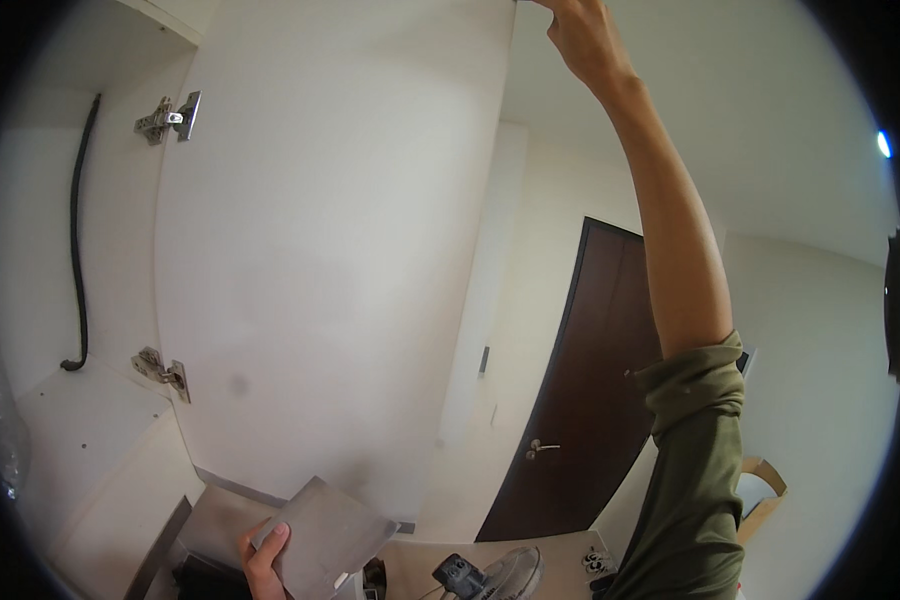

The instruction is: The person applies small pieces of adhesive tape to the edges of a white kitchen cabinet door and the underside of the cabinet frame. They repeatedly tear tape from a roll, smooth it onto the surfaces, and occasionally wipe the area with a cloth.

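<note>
A tall white cabinet door [320,220] stands swung out on two metal hinges, the upper hinge [170,118] and the lower hinge [162,375]. My right hand [585,40] is raised at the door's top outer corner, its bent fingers closed on the edge and partly cut off by the frame. Low in front of the door, my left hand [263,560] grips a flat grey rectangular piece [330,540], thumb on its face. What exactly the piece is, I cannot tell. The fingers behind it are mostly hidden.
Inside the white cabinet [100,420], a black cable [78,230] hangs down the wall. Below are a fan [510,575] and a dark item [200,578]. A dark brown room door [590,380] is farther back, with a cardboard box [762,490] to its right.
</note>
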The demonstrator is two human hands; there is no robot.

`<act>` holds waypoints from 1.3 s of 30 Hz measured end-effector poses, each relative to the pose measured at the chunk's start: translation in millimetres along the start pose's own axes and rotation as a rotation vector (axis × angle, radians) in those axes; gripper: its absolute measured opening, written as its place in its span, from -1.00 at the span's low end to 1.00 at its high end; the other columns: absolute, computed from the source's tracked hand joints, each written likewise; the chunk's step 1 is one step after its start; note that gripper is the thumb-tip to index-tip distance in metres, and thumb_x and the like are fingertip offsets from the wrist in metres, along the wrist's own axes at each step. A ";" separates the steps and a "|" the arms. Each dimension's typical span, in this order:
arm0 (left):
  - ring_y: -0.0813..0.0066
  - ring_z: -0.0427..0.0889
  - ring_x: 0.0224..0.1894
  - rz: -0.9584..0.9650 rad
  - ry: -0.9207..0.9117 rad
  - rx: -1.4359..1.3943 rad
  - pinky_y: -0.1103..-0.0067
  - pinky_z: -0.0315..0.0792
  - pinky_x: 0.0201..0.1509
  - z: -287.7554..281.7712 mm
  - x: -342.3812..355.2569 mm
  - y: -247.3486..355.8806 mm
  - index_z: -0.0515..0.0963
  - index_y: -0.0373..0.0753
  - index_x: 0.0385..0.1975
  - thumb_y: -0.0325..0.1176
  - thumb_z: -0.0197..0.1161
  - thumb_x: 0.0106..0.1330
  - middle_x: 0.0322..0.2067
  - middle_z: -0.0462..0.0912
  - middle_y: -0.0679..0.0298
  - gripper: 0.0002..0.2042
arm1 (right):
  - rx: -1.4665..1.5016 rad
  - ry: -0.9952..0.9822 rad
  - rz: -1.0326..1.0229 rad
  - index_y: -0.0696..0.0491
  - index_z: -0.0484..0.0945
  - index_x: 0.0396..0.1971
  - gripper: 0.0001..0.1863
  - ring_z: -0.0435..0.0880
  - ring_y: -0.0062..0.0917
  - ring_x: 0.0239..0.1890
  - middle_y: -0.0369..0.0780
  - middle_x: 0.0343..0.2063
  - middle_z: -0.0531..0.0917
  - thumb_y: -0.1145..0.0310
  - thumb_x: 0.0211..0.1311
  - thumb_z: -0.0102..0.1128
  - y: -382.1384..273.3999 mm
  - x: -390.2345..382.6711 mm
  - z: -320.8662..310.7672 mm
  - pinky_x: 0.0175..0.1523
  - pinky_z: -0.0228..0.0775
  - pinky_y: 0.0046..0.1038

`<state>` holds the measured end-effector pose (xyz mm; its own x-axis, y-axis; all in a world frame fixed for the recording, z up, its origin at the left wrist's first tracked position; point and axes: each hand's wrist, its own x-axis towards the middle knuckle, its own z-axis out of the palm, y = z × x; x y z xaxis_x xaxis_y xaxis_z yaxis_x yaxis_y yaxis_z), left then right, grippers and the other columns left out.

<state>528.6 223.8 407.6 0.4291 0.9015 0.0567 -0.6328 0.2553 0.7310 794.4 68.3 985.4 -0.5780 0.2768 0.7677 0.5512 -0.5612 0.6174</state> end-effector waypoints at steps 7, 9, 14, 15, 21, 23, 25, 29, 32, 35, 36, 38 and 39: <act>0.28 0.63 -0.20 0.006 0.042 0.048 0.39 0.50 -0.08 2.9 -4.2 3.8 0.52 -0.31 -0.17 -0.27 0.43 0.13 -0.29 0.62 0.10 -0.65 | 0.110 -0.062 0.107 0.30 0.66 -0.03 -0.67 0.65 -0.07 0.14 0.12 0.03 0.67 0.74 0.27 0.02 -14.3 -0.4 -23.6 0.26 0.51 -0.18; 0.28 0.63 -0.20 0.011 0.055 0.048 0.39 0.50 -0.08 3.5 -5.2 4.6 0.51 -0.31 -0.17 -0.26 0.43 0.12 -0.29 0.62 0.10 -0.63 | 0.090 -0.030 0.085 0.30 0.66 -0.04 -0.67 0.68 -0.06 0.11 0.12 0.01 0.68 0.74 0.27 0.01 -14.2 1.8 -21.6 0.23 0.54 -0.19; 0.28 0.62 -0.21 0.006 0.059 0.059 0.39 0.49 -0.08 3.5 -7.1 6.1 0.51 -0.31 -0.17 -0.24 0.44 0.11 -0.29 0.61 0.10 -0.62 | 0.071 -0.017 0.064 0.30 0.67 -0.05 -0.68 0.71 -0.05 0.05 0.12 -0.01 0.69 0.74 0.27 0.01 -10.5 4.2 -9.4 0.18 0.57 -0.20; 0.28 0.62 -0.21 0.006 0.062 0.061 0.39 0.49 -0.08 3.7 -6.9 6.0 0.51 -0.31 -0.17 -0.24 0.45 0.11 -0.29 0.61 0.10 -0.62 | 0.066 -0.013 0.060 0.30 0.67 -0.06 -0.68 0.71 -0.05 0.04 0.12 -0.01 0.69 0.74 0.27 0.01 -9.4 3.2 -7.8 0.18 0.58 -0.20; 0.29 0.61 -0.21 -0.001 0.075 0.077 0.39 0.48 -0.07 2.6 -6.1 4.9 0.51 -0.32 -0.17 -0.23 0.46 0.09 -0.29 0.61 0.10 -0.60 | 0.019 -0.019 -0.018 0.29 0.68 -0.07 -0.67 0.71 -0.06 0.03 0.11 -0.04 0.70 0.77 0.24 0.02 -7.3 -7.2 -10.6 0.14 0.60 -0.21; 0.29 0.61 -0.20 -0.001 0.090 0.075 0.40 0.48 -0.07 2.6 -5.9 3.6 0.51 -0.32 -0.17 -0.23 0.46 0.10 -0.29 0.60 0.09 -0.60 | 0.001 -0.016 -0.048 0.29 0.68 -0.08 -0.67 0.72 -0.06 0.02 0.11 -0.05 0.71 0.77 0.22 0.03 -7.6 -8.4 -13.8 0.13 0.61 -0.21; 0.29 0.60 -0.20 0.008 0.063 0.066 0.40 0.48 -0.07 2.7 -5.6 2.6 0.51 -0.33 -0.17 -0.23 0.46 0.10 -0.29 0.60 0.09 -0.60 | -0.008 -0.030 -0.066 0.30 0.68 -0.09 -0.67 0.72 -0.05 0.00 0.10 -0.05 0.71 0.77 0.20 0.04 -8.3 -7.5 -16.6 0.11 0.62 -0.20; 0.30 0.60 -0.20 0.002 0.058 0.074 0.40 0.48 -0.06 2.5 -4.6 2.4 0.51 -0.33 -0.17 -0.24 0.45 0.11 -0.29 0.60 0.09 -0.61 | 0.012 -0.009 -0.037 0.29 0.69 -0.12 -0.68 0.74 -0.06 -0.03 0.09 -0.08 0.72 0.78 0.19 0.05 -10.9 -2.9 -18.3 0.07 0.63 -0.19; 0.31 0.60 -0.21 0.003 0.038 0.092 0.40 0.48 -0.06 1.8 -4.4 3.0 0.51 -0.32 -0.18 -0.24 0.45 0.11 -0.29 0.60 0.10 -0.62 | 0.018 -0.001 -0.040 0.29 0.70 -0.13 -0.68 0.74 -0.06 -0.05 0.08 -0.10 0.73 0.78 0.18 0.05 -12.8 -0.7 -15.9 0.05 0.63 -0.19; 0.31 0.61 -0.20 0.006 0.030 0.077 0.41 0.47 -0.06 2.1 -4.3 2.6 0.52 -0.32 -0.16 -0.24 0.45 0.12 -0.29 0.61 0.10 -0.61 | 0.009 0.001 -0.056 0.29 0.70 -0.14 -0.69 0.74 -0.07 -0.05 0.07 -0.10 0.73 0.78 0.18 0.05 -13.5 -0.6 -13.0 0.06 0.62 -0.19; 0.31 0.61 -0.20 0.001 0.033 0.069 0.41 0.48 -0.06 2.5 -4.1 2.3 0.52 -0.32 -0.16 -0.24 0.44 0.12 -0.28 0.61 0.10 -0.62 | -0.004 -0.007 -0.063 0.29 0.69 -0.13 -0.68 0.74 -0.07 -0.05 0.06 -0.10 0.73 0.78 0.18 0.05 -13.5 -1.0 -12.4 0.07 0.62 -0.19; 0.30 0.62 -0.19 -0.012 0.038 0.053 0.41 0.48 -0.06 3.3 -4.4 1.5 0.53 -0.32 -0.15 -0.25 0.44 0.13 -0.28 0.61 0.10 -0.63 | -0.032 -0.025 -0.084 0.28 0.69 -0.12 -0.68 0.73 -0.08 -0.03 0.05 -0.08 0.72 0.77 0.17 0.06 -13.4 -1.9 -12.1 0.09 0.61 -0.20; 0.30 0.62 -0.19 -0.007 0.031 0.045 0.40 0.48 -0.06 3.7 -4.4 1.4 0.53 -0.32 -0.14 -0.26 0.43 0.14 -0.27 0.62 0.10 -0.63 | -0.048 -0.033 -0.096 0.28 0.68 -0.11 -0.67 0.72 -0.09 -0.01 0.05 -0.07 0.72 0.77 0.17 0.06 -13.3 -2.2 -12.4 0.11 0.61 -0.20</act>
<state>528.2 218.9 410.9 0.4127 0.9104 0.0304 -0.5998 0.2465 0.7612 780.9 65.5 973.4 -0.6063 0.3565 0.7109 0.4642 -0.5671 0.6803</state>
